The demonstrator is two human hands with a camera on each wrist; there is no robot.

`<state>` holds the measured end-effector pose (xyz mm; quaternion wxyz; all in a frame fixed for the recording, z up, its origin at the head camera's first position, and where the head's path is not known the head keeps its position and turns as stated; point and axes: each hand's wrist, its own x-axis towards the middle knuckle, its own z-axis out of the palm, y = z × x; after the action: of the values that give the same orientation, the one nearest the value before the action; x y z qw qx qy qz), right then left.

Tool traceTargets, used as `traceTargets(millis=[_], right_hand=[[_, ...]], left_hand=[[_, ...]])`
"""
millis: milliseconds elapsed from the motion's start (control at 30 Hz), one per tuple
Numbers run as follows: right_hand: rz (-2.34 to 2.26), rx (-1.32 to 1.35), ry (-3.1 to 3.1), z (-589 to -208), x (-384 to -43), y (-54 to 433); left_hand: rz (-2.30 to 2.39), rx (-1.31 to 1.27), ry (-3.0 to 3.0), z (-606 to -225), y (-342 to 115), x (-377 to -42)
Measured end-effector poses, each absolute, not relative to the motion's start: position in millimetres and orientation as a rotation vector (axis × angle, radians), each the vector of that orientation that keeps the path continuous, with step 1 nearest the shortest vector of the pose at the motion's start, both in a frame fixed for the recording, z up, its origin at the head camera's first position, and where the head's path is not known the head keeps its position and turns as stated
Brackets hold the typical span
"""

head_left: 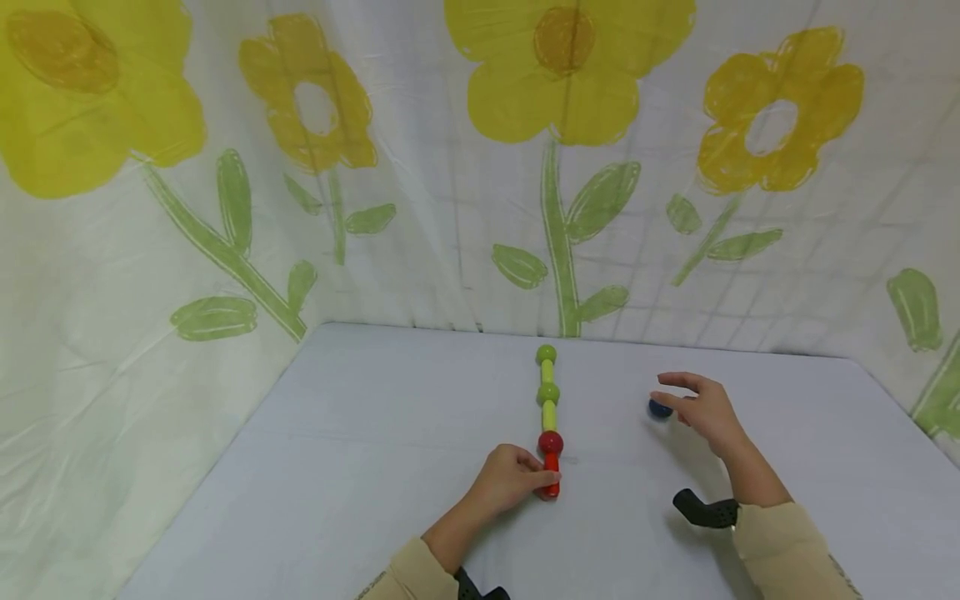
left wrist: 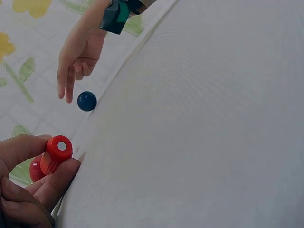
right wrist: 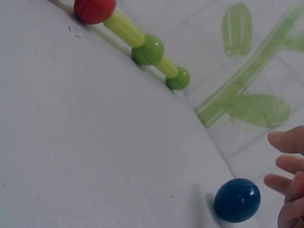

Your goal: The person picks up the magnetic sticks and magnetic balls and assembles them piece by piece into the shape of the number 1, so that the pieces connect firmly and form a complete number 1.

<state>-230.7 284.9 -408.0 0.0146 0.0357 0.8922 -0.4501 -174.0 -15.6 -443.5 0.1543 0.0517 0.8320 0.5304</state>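
A chain of balls and rods lies on the table: green balls (head_left: 548, 393), yellow-green rods (head_left: 550, 416), then a red ball (head_left: 551, 442) and a red rod (head_left: 552, 463) at the near end. Between thumb and fingers my left hand (head_left: 501, 482) pinches that red rod. Its end face, with a pale round spot, points toward the left wrist camera. To the right, a dark blue ball (right wrist: 237, 200) rests on the table. My right hand (head_left: 707, 414) hovers by it, fingers relaxed and apart, with a gap to the ball in the right wrist view.
The white table (head_left: 360, 417) ends at a back edge, behind which hangs a white curtain (head_left: 420, 250) printed with yellow flowers. A black device (head_left: 705, 509) is strapped to my right wrist, beside the beige sleeve (head_left: 787, 550).
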Motion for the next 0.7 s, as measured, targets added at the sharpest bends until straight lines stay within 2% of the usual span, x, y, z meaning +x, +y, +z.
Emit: traceTargets(millis=[700], right_hand=[[-1.368, 0.217, 2.762, -429, -231, 294]], left_hand=[[1.513, 0.147, 2.371, -447, -17, -177]])
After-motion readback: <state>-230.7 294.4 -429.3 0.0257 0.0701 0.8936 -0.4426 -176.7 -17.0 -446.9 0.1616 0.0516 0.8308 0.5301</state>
